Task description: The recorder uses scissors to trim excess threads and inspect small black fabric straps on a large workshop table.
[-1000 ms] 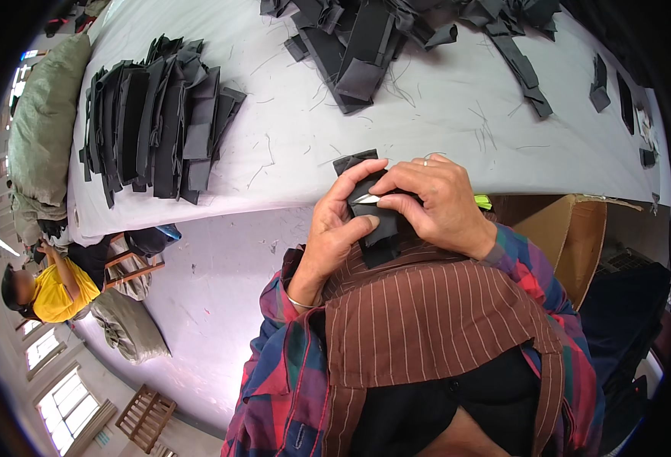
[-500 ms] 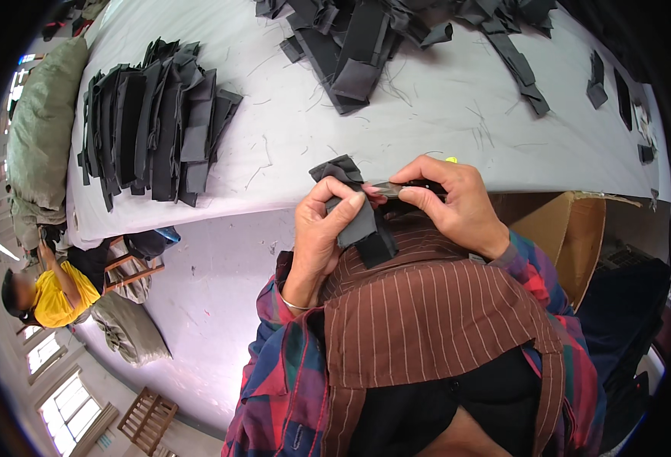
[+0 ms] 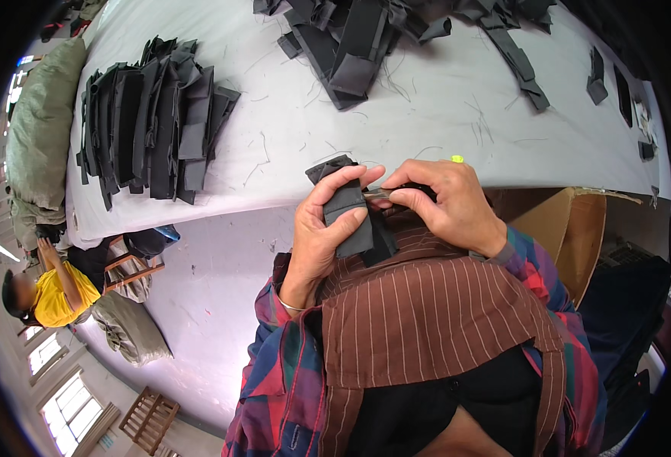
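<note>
My left hand (image 3: 316,232) is closed around a folded strip of dark grey and black fabric (image 3: 348,221), its thumb pressed on the front and the fingers reaching over the top. Close on its right, my right hand (image 3: 453,202) pinches small metal thread snips (image 3: 379,194). Their blade tips point left at the strip's edge, by my left fingertips; most of the handle is hidden in the palm. Both hands are above my brown striped apron (image 3: 434,320), at the table's near edge.
On the white-covered table (image 3: 274,152) lie a row of stacked dark strips (image 3: 149,126) at left, a loose heap (image 3: 351,53) at the far side and scattered threads. A cardboard box (image 3: 579,236) stands right of me. A person in yellow (image 3: 65,293) sits at far left.
My left fingers have spread further over the strip, and the thumb has slid slightly down its front. The snips and my right hand have shifted slightly left, closer to the strip.
</note>
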Tool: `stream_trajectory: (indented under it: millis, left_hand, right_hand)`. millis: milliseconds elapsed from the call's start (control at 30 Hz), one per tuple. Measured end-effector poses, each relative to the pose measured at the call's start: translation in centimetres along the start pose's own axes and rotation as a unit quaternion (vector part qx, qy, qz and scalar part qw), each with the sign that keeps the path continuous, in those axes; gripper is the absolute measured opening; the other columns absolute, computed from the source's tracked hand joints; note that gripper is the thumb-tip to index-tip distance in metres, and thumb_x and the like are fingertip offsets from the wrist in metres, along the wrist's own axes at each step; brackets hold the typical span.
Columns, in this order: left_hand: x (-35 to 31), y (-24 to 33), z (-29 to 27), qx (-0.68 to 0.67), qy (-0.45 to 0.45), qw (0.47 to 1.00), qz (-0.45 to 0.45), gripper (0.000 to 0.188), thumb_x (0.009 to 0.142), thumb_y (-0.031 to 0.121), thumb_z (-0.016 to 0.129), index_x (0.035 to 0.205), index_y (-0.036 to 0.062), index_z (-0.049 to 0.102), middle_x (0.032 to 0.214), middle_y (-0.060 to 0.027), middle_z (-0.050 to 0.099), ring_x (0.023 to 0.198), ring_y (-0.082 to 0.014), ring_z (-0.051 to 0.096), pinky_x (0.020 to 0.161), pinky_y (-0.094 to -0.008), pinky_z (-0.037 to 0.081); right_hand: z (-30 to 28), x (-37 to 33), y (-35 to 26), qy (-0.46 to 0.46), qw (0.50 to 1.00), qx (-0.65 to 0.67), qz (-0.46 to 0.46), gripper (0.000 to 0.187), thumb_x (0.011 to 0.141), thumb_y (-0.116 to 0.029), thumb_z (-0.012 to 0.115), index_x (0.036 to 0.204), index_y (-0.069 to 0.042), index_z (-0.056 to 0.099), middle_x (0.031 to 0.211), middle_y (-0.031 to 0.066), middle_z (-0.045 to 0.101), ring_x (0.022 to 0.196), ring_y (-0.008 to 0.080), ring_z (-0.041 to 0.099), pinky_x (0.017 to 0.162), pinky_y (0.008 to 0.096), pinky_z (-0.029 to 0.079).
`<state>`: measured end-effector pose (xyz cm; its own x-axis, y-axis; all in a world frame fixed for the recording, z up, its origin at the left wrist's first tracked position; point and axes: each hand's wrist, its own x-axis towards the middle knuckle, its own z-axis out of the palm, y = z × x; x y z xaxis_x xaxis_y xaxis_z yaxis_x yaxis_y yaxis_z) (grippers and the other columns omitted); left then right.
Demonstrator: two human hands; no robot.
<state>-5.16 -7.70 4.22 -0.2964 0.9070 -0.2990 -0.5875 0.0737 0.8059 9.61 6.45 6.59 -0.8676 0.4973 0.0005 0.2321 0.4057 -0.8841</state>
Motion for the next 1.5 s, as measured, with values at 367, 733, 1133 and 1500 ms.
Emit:
stream_trajectory:
  millis: [367, 733, 1133, 1500]
  left_hand:
    - [0.4, -1.8, -3.3, -0.336, -0.007, 0.942, 0.001, 0.061, 0.096, 0.053, 0.032, 0.125, 0.0023, 0.051, 0.089, -0.0230, 0.065, 0.083, -0.0336, 0.063, 0.076, -0.0424, 0.052]
    - [0.7, -2.7, -4.2, -0.383, 0.023, 0.924, 0.007, 0.069, 0.093, 0.068, 0.026, 0.116, 0.0121, 0.059, 0.065, -0.0122, 0.053, 0.059, -0.0239, 0.049, 0.056, -0.0385, 0.044]
    - [2.5, -2.0, -2.2, -0.326, -0.013, 0.945, 0.035, 0.061, 0.093, 0.058, 0.035, 0.130, 0.0122, 0.053, 0.108, -0.0174, 0.062, 0.104, -0.0305, 0.054, 0.097, -0.0491, 0.037]
    - [3.1, -0.7, 0.0, -0.060, 0.026, 0.995, 0.069, 0.070, 0.077, 0.001, 0.063, 0.136, 0.0102, 0.027, 0.104, -0.0088, 0.051, 0.082, -0.0168, 0.049, 0.082, -0.0360, 0.045]
  right_hand:
    - [1.3, -0.2, 0.5, 0.025, 0.995, 0.092, 0.011, 0.012, 0.082, -0.012, 0.066, 0.092, -0.005, 0.066, 0.074, 0.0104, 0.066, 0.062, 0.0230, 0.063, 0.057, 0.0301, 0.047]
    - [2.7, 0.3, 0.8, 0.005, 0.981, 0.176, 0.085, 0.050, 0.077, -0.007, 0.073, 0.123, -0.011, 0.054, 0.096, 0.0011, 0.052, 0.089, 0.0098, 0.051, 0.080, 0.0235, 0.045]
    - [3.6, 1.0, 1.8, 0.180, 0.964, 0.181, 0.080, 0.040, 0.074, 0.006, 0.058, 0.112, -0.009, 0.062, 0.074, 0.0049, 0.058, 0.065, 0.0128, 0.057, 0.061, 0.0253, 0.047]
    - [2.3, 1.4, 1.6, 0.261, 0.962, 0.060, -0.057, 0.036, 0.073, 0.008, 0.062, 0.105, -0.007, 0.065, 0.089, 0.0073, 0.065, 0.073, 0.0166, 0.063, 0.064, 0.0272, 0.050]
